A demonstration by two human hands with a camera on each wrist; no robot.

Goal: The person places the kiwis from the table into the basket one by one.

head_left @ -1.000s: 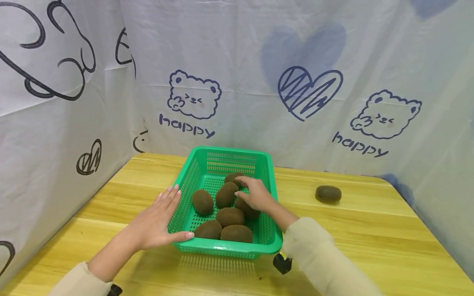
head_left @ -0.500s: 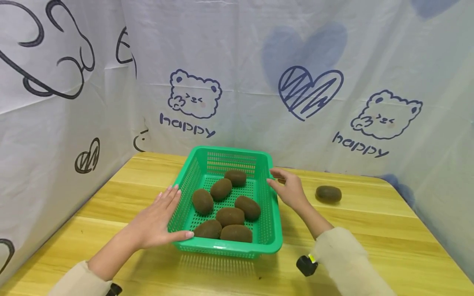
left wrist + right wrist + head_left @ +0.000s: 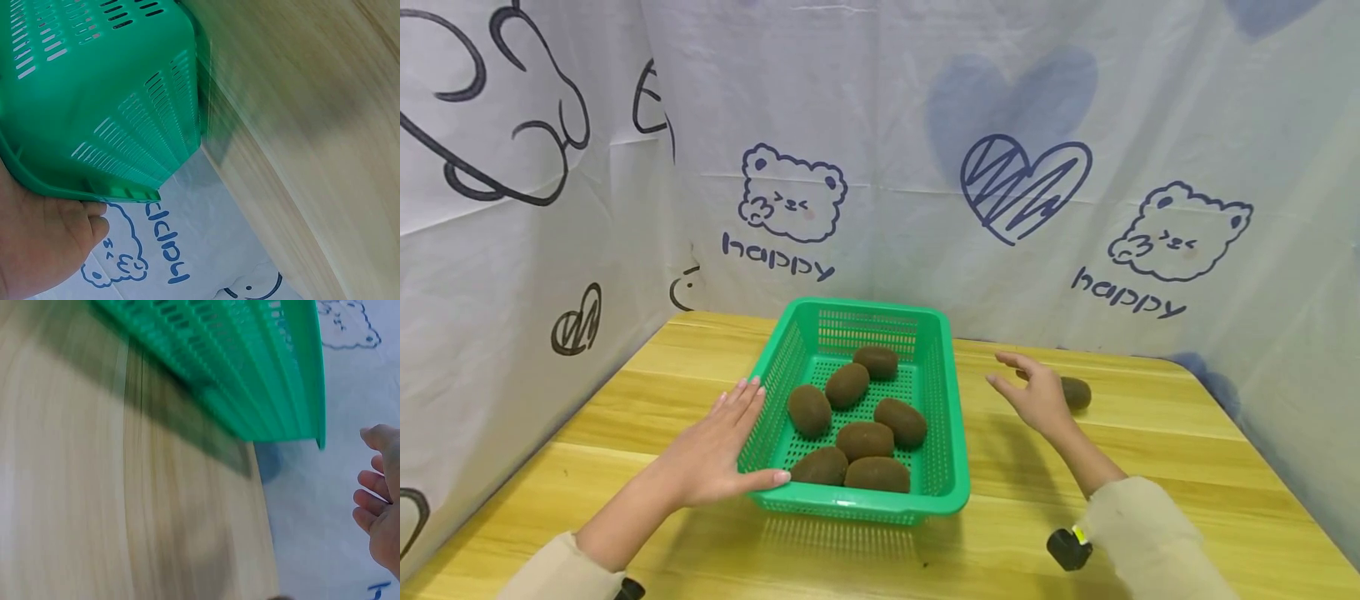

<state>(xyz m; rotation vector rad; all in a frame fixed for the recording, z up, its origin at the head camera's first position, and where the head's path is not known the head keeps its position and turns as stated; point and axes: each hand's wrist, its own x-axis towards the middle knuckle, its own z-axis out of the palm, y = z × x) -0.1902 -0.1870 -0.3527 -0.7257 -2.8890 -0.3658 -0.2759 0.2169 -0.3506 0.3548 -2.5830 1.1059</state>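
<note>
Your left hand (image 3: 715,454) lies flat, fingers straight, against the near-left wall of the green basket (image 3: 942,400), gripping nothing. Six kiwis (image 3: 865,439) sit inside it. Your right hand (image 3: 1037,396) hovers released and empty, right of the basket, just beside the lone kiwi (image 3: 1077,392) on the wooden table (image 3: 1150,450).

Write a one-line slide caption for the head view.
Left hand rests on a green basket of six kiwis; open right hand reaches beside a lone kiwi.
</note>
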